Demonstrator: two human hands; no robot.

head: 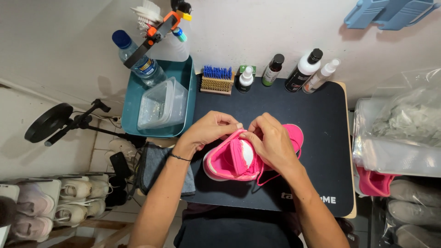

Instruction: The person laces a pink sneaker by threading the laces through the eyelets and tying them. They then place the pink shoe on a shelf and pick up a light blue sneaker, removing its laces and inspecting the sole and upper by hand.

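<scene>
Centrally, pink shoe (239,160) on black mat (321,115), left hand (209,131) and right hand (271,140) each in closed grip on its upper edge

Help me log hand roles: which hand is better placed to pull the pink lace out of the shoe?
Probably the right hand: its fingertips sit over the pink shoe's tongue, and the loose lace trails beneath it. The left hand grips the collar edge, steadying.
</scene>
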